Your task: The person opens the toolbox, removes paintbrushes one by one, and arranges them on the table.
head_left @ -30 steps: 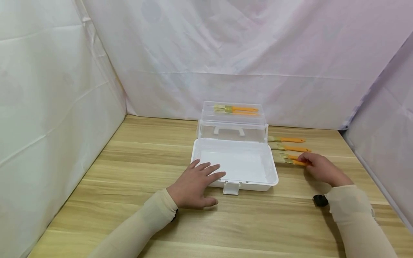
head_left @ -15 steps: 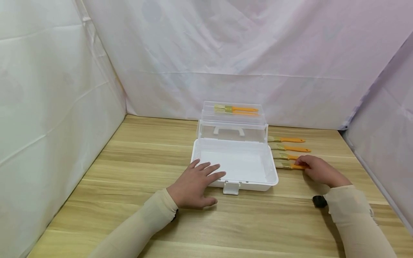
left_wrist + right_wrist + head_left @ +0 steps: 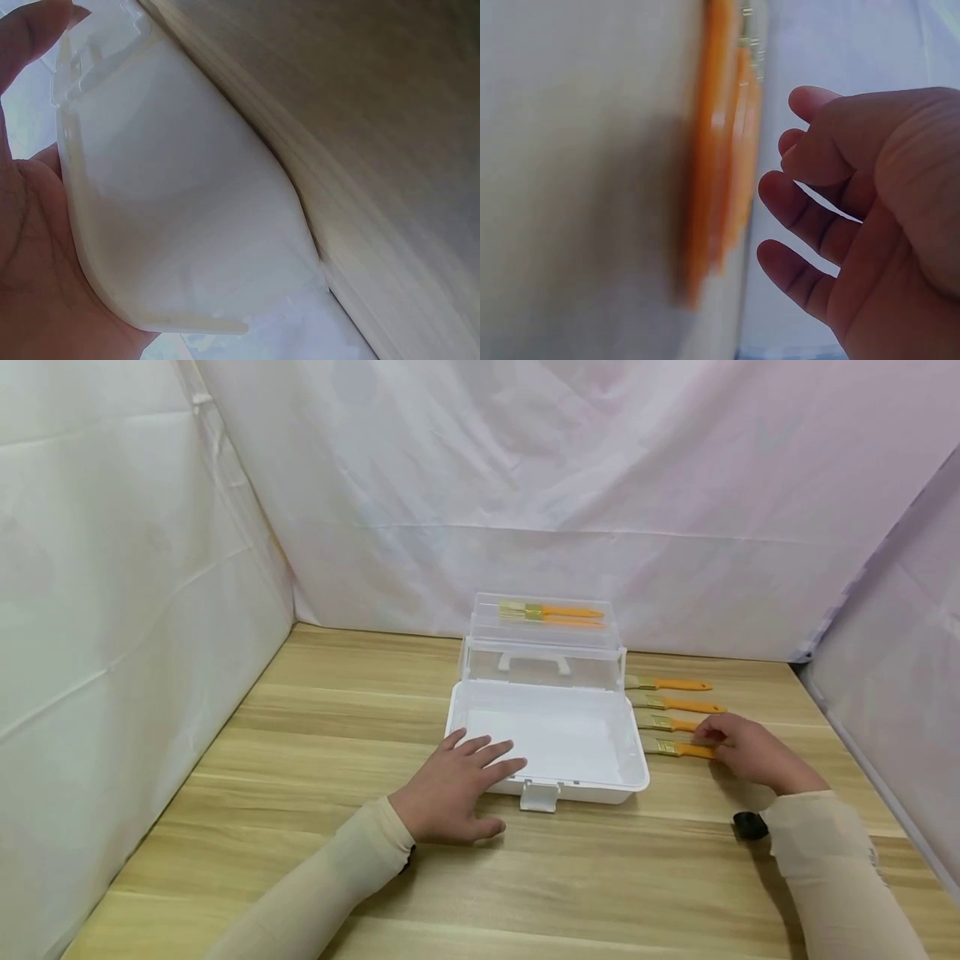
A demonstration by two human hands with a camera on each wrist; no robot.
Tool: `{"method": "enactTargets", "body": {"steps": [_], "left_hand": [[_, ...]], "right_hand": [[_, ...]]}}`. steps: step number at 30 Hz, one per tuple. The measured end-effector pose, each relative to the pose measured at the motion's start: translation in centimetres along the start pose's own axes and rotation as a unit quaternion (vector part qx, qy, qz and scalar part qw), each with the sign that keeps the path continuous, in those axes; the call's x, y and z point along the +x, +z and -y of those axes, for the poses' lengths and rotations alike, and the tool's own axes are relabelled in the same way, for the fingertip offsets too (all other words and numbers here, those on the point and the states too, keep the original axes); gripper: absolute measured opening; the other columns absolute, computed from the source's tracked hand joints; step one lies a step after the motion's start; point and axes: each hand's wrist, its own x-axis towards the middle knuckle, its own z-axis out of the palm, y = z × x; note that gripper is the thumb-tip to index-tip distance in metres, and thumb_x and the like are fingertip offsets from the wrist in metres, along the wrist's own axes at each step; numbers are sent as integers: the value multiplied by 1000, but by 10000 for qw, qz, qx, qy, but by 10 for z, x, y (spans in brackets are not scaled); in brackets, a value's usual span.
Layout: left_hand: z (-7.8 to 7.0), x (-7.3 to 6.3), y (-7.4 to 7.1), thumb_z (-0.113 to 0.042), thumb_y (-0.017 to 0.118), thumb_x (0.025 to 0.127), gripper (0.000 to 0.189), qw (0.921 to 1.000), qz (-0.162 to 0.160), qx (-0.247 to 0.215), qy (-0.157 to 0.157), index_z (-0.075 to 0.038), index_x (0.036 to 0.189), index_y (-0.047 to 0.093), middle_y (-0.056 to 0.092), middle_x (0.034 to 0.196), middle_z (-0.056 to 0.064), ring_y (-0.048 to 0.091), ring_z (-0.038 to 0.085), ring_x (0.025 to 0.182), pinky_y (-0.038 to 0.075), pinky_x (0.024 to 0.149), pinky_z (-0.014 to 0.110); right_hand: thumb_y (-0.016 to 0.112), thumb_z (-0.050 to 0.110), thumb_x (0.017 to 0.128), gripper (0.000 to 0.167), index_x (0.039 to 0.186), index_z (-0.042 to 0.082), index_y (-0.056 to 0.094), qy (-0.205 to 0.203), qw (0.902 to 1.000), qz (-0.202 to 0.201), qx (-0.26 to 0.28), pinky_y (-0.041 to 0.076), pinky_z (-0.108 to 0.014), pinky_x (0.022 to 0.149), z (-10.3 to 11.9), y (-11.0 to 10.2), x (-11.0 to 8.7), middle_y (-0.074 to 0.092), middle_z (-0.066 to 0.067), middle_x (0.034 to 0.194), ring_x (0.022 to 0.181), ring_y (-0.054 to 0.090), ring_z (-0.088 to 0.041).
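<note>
My left hand [image 3: 453, 793] rests with spread fingers over the front left corner of an opened white plastic box [image 3: 588, 795]. In the left wrist view, the palm lies against the box's rim. To the right of the box, several flat paintbrushes with orange handles lie in a row on the table. My right hand [image 3: 753, 756] is just above the handle end of the nearest paintbrush [image 3: 686, 749]. In the right wrist view, its loosely bent fingers hold nothing and stand apart from the orange handles [image 3: 712, 150].
Behind the white tray stands the clear lid [image 3: 487, 625] with a white handle [image 3: 534, 658]. Two more paintbrushes [image 3: 570, 612] show at its top. A latch [image 3: 539, 797] hangs at the box's front. White cloth walls [image 3: 555, 468] enclose the wooden table [image 3: 360, 693].
My right hand drew the nearest paintbrush slightly forward, apart from the one behind it, then let it go and lifted a little. My left hand and the box stayed in place.
</note>
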Motion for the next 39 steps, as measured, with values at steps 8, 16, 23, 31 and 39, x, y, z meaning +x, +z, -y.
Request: {"method": "enactTargets", "body": {"steps": [8,16,23,31,39], "left_hand": [[-1,0,-1,-56,65,82,77,10000,24,-37,-12,-28,151,43,42,153,1,40,26,139,22,114,54],[0,0,-1,-54,66,81,77,9999,-134,-34,44,-28,150,45,44,152,2,43,27,137,25,112,56],[-1,1,0,-55,66,81,78,10000,-74,-38,1,-28,150,44,43,153,1,42,26,137,23,113,56],[-1,-1,-1,-54,66,82,77,10000,19,-43,0,-28,150,44,43,153,2,42,27,137,24,113,56],[-2,0,-1,-56,65,82,77,10000,-20,-34,18,-28,151,44,42,154,1,42,27,137,23,113,56]], "right_hand": [[52,-6,92,28,120,-6,58,-3,9998,91,-185,43,-61,88,24,-34,17,57,-27,120,109,53,-43],[46,-4,94,32,124,-5,56,-407,9989,-121,-214,42,-61,92,65,-57,58,54,-25,123,113,51,-42],[49,-2,94,30,122,-1,60,-801,9958,-253,-352,44,-56,92,112,-62,95,56,-18,122,110,52,-37],[52,-2,93,35,128,0,58,-1266,9915,-117,-284,43,-53,95,148,-59,138,55,-17,125,113,51,-35],[56,3,93,39,132,0,55,-1035,9945,30,-143,41,-53,99,156,-48,166,53,-17,128,117,49,-34]]}}
